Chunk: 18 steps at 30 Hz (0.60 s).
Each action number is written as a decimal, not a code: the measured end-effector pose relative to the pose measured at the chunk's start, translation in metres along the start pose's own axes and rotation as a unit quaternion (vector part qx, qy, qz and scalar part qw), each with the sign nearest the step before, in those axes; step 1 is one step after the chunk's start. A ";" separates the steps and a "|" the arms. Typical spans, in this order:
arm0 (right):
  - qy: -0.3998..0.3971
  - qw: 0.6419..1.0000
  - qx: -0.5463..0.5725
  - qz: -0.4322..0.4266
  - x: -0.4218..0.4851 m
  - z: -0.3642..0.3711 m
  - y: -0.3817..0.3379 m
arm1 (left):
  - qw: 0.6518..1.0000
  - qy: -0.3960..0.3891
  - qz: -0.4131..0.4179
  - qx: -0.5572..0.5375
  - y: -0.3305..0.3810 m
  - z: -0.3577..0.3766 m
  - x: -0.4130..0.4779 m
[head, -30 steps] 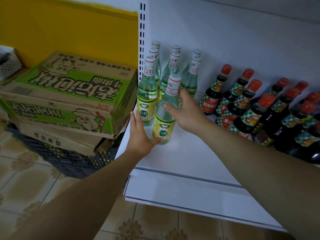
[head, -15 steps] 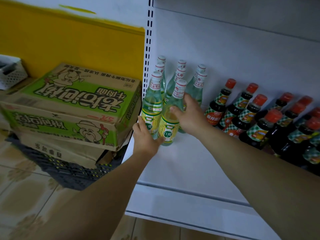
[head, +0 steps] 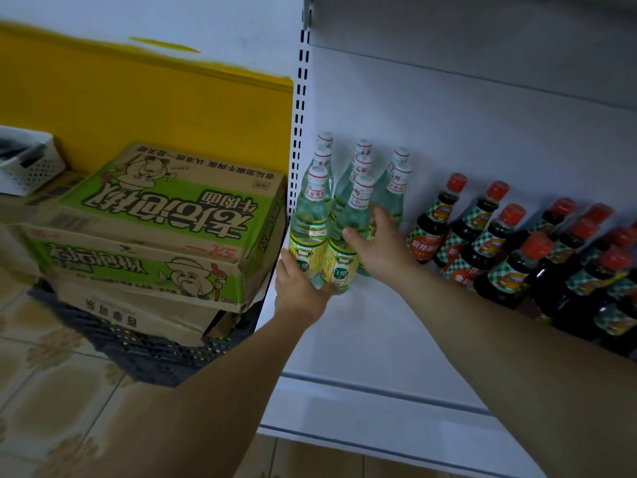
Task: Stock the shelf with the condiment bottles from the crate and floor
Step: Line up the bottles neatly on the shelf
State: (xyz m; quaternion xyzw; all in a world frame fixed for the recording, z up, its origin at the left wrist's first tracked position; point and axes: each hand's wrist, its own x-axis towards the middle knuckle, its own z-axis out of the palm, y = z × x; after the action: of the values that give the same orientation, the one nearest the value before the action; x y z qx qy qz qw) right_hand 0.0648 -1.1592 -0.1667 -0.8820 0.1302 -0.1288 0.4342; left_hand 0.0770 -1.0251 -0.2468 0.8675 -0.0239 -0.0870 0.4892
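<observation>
Several clear vinegar bottles with white caps and yellow-green labels stand in the left corner of the white shelf [head: 362, 339]. The front right bottle [head: 344, 243] stands beside the front left bottle [head: 308, 232]. My right hand [head: 377, 246] grips the front right bottle's right side, thumb across its front. My left hand [head: 300, 288] touches the bases of both front bottles from below and in front, thumb under the right one.
Dark soy sauce bottles [head: 517, 250] with red caps fill the shelf's right side. Left of the shelf, green and brown cardboard boxes [head: 162, 229] are stacked on a dark plastic crate [head: 138, 346]. A white basket [head: 27, 163] sits at far left. Tiled floor lies below.
The front right bottle has been pushed back and left until it stands close beside the front left one. Both hands followed it toward the shelf corner.
</observation>
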 end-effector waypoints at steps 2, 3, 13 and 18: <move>-0.006 1.000 -0.011 0.013 -0.013 -0.008 -0.008 | 0.999 -0.049 0.003 0.014 0.001 -0.019 -0.011; -0.011 1.000 -0.019 0.020 -0.019 -0.012 -0.013 | 0.997 -0.077 0.011 0.019 0.003 -0.031 -0.016; -0.029 0.996 -0.080 0.041 -0.093 -0.029 -0.080 | 0.970 -0.228 0.014 0.087 0.021 -0.163 -0.082; -0.076 0.992 -0.087 0.054 -0.128 -0.015 -0.099 | 0.972 -0.206 -0.003 0.115 0.013 -0.208 -0.129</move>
State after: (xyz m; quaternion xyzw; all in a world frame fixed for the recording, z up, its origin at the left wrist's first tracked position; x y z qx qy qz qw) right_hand -0.0481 -1.0683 -0.0931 -0.9154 0.1553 -0.0261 0.3706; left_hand -0.0130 -0.8403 -0.1141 0.8812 -0.1312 -0.2626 0.3706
